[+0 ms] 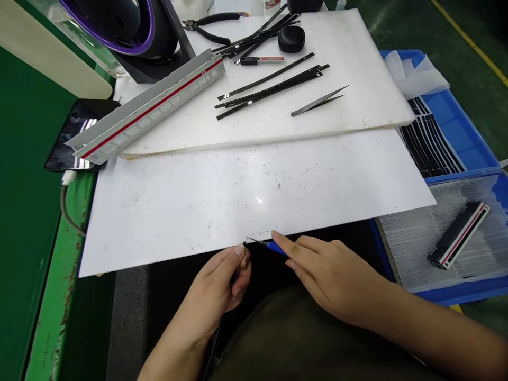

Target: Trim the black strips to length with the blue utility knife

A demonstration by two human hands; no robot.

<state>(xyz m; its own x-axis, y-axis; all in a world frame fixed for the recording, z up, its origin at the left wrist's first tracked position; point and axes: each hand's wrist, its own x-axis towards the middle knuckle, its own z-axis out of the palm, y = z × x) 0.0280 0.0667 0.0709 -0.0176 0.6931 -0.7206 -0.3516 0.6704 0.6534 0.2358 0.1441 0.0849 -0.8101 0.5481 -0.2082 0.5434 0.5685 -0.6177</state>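
Observation:
At the front edge of the white sheet, my left hand [220, 280] is closed, thumb against fingers, on a thin black strip [244, 243]. Only its small end shows above the thumb, and a dark length appears below the wrist. My right hand [329, 275] grips a blue-handled craft knife [277, 247] with the index finger stretched along it. The knife's thin blade points left, close to the strip's end; whether they touch I cannot tell. Several similar glossy black strips [273, 87] lie on the white foam board [357, 63], beside metal tweezers [319, 100].
Dark specks dot the white sheet [178, 211]. A grey scale ruler [154, 108] leans across the foam's left edge, near a phone [75, 132]. Black-handled cutters [214, 29], a pen [262, 61] and a black case [291, 39] lie farther back. Blue bins [468, 116] stand at right.

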